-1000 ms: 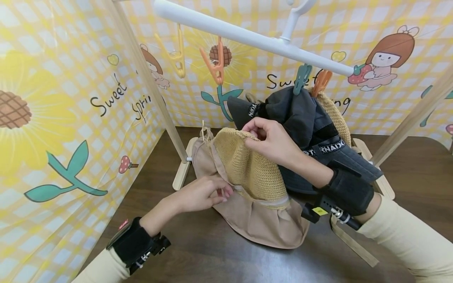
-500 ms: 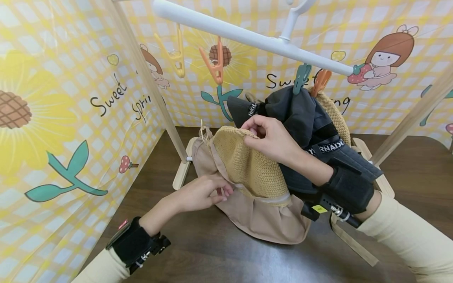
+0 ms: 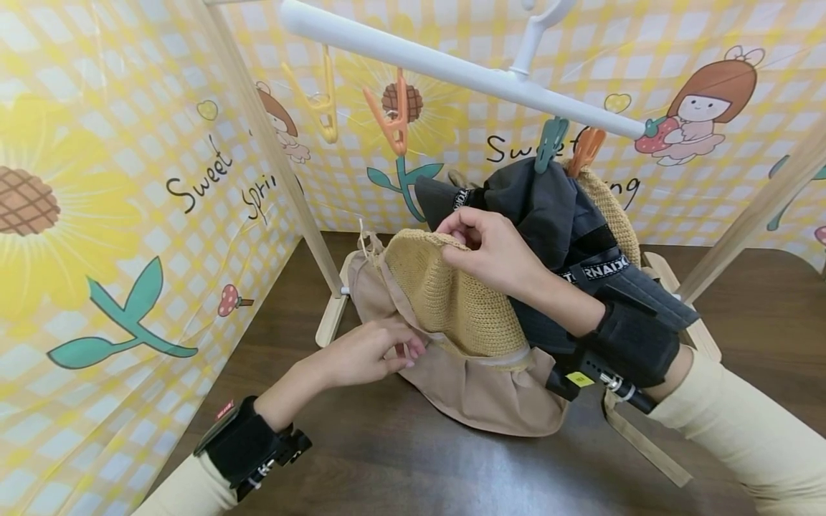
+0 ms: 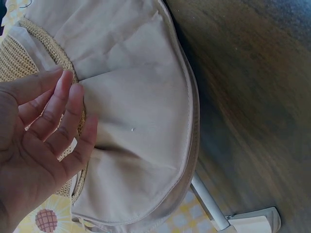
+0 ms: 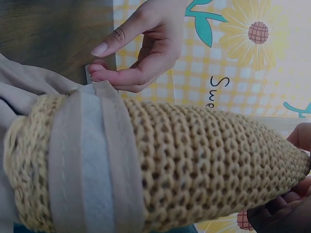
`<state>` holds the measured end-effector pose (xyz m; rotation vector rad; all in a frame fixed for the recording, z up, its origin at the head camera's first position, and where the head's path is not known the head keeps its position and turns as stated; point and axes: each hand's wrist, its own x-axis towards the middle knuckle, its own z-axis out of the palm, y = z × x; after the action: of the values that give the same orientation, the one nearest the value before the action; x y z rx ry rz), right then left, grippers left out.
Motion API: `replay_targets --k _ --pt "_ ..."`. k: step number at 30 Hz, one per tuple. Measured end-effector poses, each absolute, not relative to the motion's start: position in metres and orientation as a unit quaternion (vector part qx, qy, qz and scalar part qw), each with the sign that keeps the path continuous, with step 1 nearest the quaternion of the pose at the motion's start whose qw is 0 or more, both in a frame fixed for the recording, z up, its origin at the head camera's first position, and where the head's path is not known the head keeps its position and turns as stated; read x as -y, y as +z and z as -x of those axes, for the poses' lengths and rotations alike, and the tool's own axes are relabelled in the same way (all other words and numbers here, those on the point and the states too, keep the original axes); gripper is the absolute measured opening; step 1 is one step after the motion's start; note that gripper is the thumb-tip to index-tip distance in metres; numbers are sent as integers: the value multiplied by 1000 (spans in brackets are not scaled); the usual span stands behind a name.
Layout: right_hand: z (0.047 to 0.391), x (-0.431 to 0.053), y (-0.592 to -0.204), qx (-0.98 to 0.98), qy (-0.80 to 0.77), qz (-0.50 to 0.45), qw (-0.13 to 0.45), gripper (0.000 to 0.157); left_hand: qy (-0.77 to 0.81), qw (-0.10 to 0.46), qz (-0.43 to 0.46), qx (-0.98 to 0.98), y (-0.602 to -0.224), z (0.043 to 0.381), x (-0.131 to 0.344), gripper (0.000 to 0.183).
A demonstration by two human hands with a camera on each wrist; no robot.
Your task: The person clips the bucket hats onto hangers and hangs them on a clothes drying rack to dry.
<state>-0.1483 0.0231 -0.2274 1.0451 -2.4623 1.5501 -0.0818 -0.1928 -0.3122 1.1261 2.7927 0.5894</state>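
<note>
A beige sun hat (image 3: 480, 322) with a knitted straw-coloured crown (image 5: 209, 165) and a wide cloth brim (image 4: 131, 126) hangs from my right hand (image 3: 493, 251). The thumb and fingers of that hand pinch the top of the crown. Beside the band, where crown meets brim, my left hand (image 3: 374, 351) lies with loosely bent fingers. In the right wrist view its thumb and forefinger stand apart at the band's edge. Behind the right hand, a dark grey hat (image 3: 535, 208) with lettered tape hangs by a teal clothespin (image 3: 551, 145).
A white hanger bar (image 3: 419, 54) crosses overhead. From it hang a yellow clothespin (image 3: 320, 100) and an orange clothespin (image 3: 392, 115) on the left; another orange clothespin (image 3: 586, 152) grips a second knitted hat (image 3: 609, 208). Wooden posts (image 3: 271, 150) flank the dark wooden table (image 3: 361, 459).
My right hand has shifted slightly up and left with the sun hat, and the brim's front edge has risen off its earlier position. My left hand has stayed nearly in place.
</note>
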Motion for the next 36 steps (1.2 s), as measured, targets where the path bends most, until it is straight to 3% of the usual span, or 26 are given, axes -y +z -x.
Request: replay_targets --k 36 --pt "154 -23 -220 797 495 -344 34 15 190 37 -357 -914 -314 81 195 12"
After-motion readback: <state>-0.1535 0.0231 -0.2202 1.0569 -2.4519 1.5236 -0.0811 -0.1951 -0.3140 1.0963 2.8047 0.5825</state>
